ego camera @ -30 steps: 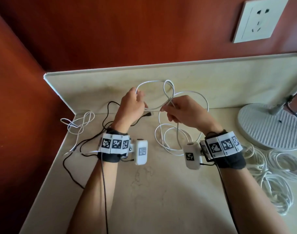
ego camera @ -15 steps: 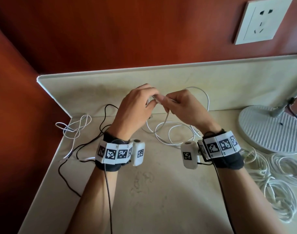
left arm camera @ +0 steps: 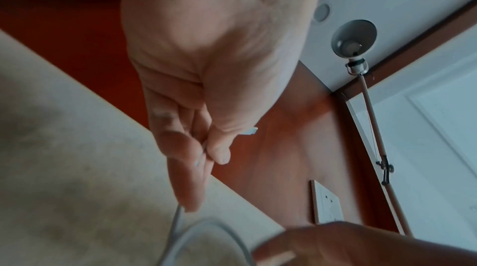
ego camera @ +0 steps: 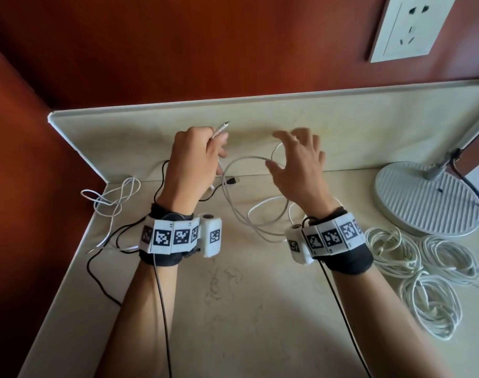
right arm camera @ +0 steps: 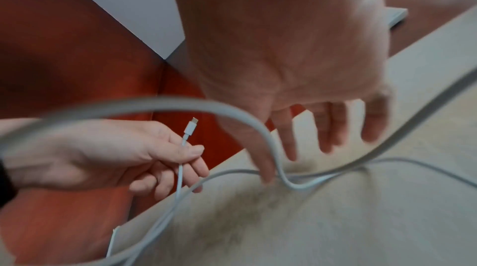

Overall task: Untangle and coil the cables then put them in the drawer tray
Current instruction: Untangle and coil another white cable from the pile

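My left hand (ego camera: 194, 156) pinches a white cable (ego camera: 249, 159) just below its plug (ego camera: 221, 129), which sticks up past the fingers; the same pinch shows in the right wrist view, hand (right arm camera: 108, 156) and plug (right arm camera: 191, 127). From there the cable arcs right and drops in loose loops (ego camera: 268, 216) onto the counter. My right hand (ego camera: 298, 162) hovers beside the arc with fingers spread, the thumb near or touching the cable (right arm camera: 258, 127). A black cable (ego camera: 162, 173) and a thin white cable (ego camera: 110, 197) lie tangled at the left. No drawer tray is in view.
Three coiled white cables (ego camera: 423, 271) lie at the right, in front of a round grey lamp base (ego camera: 423, 197). The beige counter (ego camera: 246, 309) has a raised back edge (ego camera: 260, 124) against a red-brown wall with a socket (ego camera: 412, 25).
The hands, which held the cable together in the middle, have drawn apart. My right hand has let go and opened; my left hand now holds the plug end, raised to the left.
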{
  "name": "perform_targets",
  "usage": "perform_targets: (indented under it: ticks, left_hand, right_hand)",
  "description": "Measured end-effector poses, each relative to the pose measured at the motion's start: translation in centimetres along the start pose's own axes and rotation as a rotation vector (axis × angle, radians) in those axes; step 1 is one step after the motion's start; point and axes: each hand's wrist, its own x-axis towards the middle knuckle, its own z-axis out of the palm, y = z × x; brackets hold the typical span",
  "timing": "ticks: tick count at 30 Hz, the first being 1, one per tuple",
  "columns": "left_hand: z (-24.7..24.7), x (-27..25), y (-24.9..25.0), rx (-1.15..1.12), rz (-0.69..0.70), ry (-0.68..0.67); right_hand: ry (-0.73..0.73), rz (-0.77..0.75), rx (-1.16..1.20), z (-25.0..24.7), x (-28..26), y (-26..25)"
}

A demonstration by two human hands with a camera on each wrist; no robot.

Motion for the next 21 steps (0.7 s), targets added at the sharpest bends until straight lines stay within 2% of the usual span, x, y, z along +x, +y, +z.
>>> perform_targets:
  ticks: [1, 3, 5, 9, 12, 15, 16, 18, 21]
  left_hand:
    - [0.2, -0.1, 0.2, -0.074, -0.013, -0.026]
    - [0.4, -0.3, 0.8, -0.182, -0.024, -0.067]
    - [0.4, -0.3, 1.0, -0.245, -0.031, -0.07]
    - [0.1, 0.1, 0.5, -0.433, -0.07, 0.017]
    - [-0.6, 0.7, -0.2, -0.632, -0.109, 0.152]
    - [-1.3, 1.3, -1.5, -0.652, -0.074, 0.243]
    - [-1.5, 1.4, -2.1, -0.618, -0.058, 0.235]
    - [-1.7, 1.7, -3.3, -0.439, -0.064, 0.13]
    - [-1.5, 1.3, -3.4, -0.129, -0.144, -0.17]
  right_hand:
    - [0.004, -0.106, 0.014, -0.2, -0.2, -0.5]
    - [-0.021, -0.272, 0.226, -0.9, -0.4, -1.6]
    - [-0.14, -0.264, 0.388, -1.1, -0.7, -2.1]
    - [-0.343, -0.295, 0.5, -1.4, -1.3, -2.5]
    - [-0.412, -0.271, 0.463, -2.0, -1.3, -2.2]
    - [-0.45, -0.282, 0.396, -2.2, -1.3, -1.6]
    - [-0.448, -0.279, 0.378, -2.2, -1.2, -1.5]
    - [-0.403, -0.261, 0.377, -1.9, -1.0, -1.3]
    - [-0.255, -0.216, 0.457, -1.7, -0.8, -1.3]
